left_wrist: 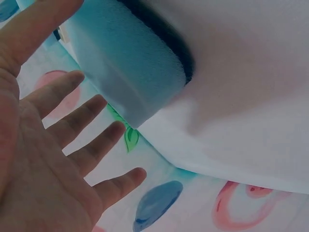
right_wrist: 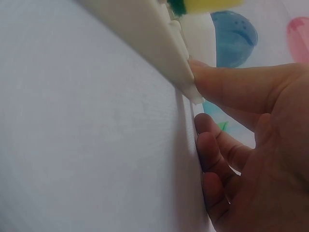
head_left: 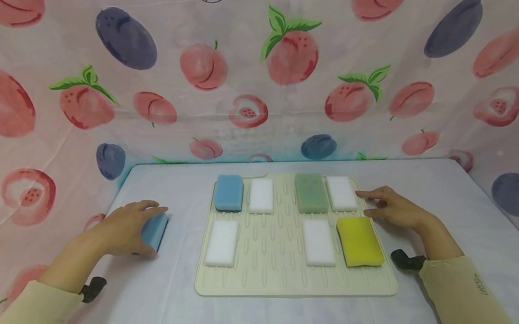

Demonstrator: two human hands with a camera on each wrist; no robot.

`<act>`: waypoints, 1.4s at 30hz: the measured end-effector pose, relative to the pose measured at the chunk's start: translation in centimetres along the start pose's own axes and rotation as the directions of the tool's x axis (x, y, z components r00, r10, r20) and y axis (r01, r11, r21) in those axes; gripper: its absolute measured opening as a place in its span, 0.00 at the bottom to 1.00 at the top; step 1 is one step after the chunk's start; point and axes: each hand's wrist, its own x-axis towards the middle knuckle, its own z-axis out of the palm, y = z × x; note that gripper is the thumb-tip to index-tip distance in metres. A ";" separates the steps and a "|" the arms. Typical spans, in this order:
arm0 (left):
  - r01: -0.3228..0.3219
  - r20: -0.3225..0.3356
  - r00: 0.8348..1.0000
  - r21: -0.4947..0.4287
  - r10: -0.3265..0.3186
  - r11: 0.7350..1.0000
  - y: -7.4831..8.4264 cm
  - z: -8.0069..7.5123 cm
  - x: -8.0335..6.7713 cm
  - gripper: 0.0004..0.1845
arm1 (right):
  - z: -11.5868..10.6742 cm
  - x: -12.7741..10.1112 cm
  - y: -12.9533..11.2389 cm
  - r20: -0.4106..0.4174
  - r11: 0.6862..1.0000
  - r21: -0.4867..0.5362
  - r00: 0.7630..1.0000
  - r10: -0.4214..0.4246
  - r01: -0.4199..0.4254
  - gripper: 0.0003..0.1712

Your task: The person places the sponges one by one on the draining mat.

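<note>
At the left of the table, a blue sponge (head_left: 155, 229) with a dark underside lies partly hidden by my left hand (head_left: 130, 229). The fingers of that hand spread out around it, and the left wrist view has them extended beside the sponge (left_wrist: 130, 63); whether they press on it I cannot tell. My right hand (head_left: 397, 208) is at the right edge of a cream ridged tray (head_left: 271, 281). In the right wrist view its thumb touches the tray's edge (right_wrist: 145, 38), while the other fingers bend loosely near the tabletop.
On the tray sit another blue sponge (head_left: 228, 192), a green sponge (head_left: 311, 192), a yellow sponge (head_left: 360, 241) and several white sponges (head_left: 222, 243). A white cloth (head_left: 161, 307) covers the table. Behind it hangs a fruit-patterned curtain (head_left: 237, 23).
</note>
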 end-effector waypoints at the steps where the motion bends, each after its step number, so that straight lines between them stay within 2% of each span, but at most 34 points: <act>1: 0.000 0.001 1.000 -0.006 0.000 1.000 -0.1 0.0 0.0 0.51 | 0.0 0.0 0.0 0.000 1.000 -0.003 1.000 0.001 -0.001 0.39; 11: -0.006 -0.003 1.000 -0.042 0.006 0.999 -0.3 0.2 0.1 0.50 | 0.1 0.2 0.3 0.000 1.000 -0.002 1.000 -0.001 0.001 0.38; 19: 0.014 0.027 1.000 -0.053 -0.012 0.998 -0.5 0.4 0.2 0.51 | 0.2 0.2 0.2 0.002 1.000 0.002 1.000 0.003 -0.003 0.38; 32: 0.036 -0.014 0.999 -0.023 -0.036 0.999 -0.4 0.5 0.2 0.54 | 0.3 0.3 0.5 -0.006 1.000 0.011 1.000 0.000 0.000 0.38; 42: 0.007 -0.051 0.999 0.017 -0.006 1.000 0.3 0.1 0.2 0.54 | 0.3 0.3 0.6 -0.013 1.000 0.008 1.000 -0.003 0.003 0.38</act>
